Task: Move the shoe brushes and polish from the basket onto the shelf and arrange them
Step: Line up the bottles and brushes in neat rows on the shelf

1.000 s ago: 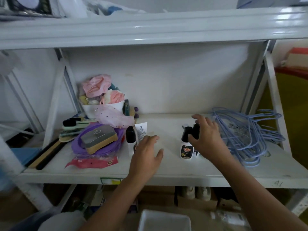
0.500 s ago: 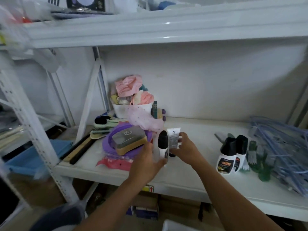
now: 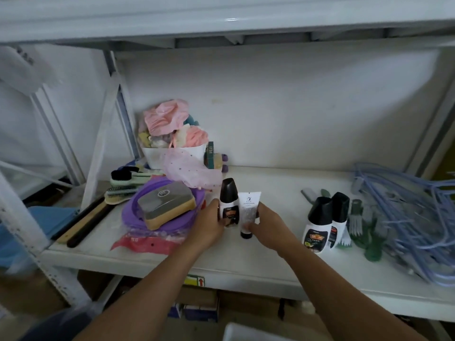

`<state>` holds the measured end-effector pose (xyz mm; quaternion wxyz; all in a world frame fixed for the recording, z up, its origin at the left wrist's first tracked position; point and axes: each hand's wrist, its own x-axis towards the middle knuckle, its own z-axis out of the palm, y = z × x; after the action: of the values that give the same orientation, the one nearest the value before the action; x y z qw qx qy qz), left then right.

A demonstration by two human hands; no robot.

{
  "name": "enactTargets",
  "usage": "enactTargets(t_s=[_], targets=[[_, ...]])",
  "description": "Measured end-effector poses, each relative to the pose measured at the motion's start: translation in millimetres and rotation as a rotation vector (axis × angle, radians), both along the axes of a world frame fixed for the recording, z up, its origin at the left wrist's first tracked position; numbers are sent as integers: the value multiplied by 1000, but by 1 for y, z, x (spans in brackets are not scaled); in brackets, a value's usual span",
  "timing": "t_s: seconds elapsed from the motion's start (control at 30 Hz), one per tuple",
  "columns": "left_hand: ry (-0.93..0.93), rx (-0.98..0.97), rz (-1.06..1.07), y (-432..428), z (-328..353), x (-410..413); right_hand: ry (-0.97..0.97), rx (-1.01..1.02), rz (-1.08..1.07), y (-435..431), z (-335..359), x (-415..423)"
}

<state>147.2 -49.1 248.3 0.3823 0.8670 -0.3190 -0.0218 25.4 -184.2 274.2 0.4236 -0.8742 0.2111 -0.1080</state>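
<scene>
Polish btl [image 3: 229,203] is gripped by L hand [image 3: 209,225], white tube [image 3: 248,210] by R hand [image 3: 267,223], both upright above shelf [image 3: 246,257].

A second ago the right hand [image 3: 268,225] rested on the pair of polish bottles [image 3: 320,217]. It has since let them go and crossed left, and they now stand untouched on the shelf [image 3: 270,257]. The right hand now pinches the white tube [image 3: 249,207], whose black cap shows below its fingers. The left hand [image 3: 209,225], earlier flat and open on the shelf, has moved up and now grips the black-capped bottle [image 3: 229,200] just beside the tube.
</scene>
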Motion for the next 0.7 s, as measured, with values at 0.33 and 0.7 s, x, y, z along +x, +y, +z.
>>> enactTargets(t_s=[0.33, 0.7], targets=[[80, 61, -120, -78, 19, 35, -11, 13, 21, -4, -19, -12], [161, -37, -25, -99, 17, 42, -19, 48, 38, -10, -24, 5]])
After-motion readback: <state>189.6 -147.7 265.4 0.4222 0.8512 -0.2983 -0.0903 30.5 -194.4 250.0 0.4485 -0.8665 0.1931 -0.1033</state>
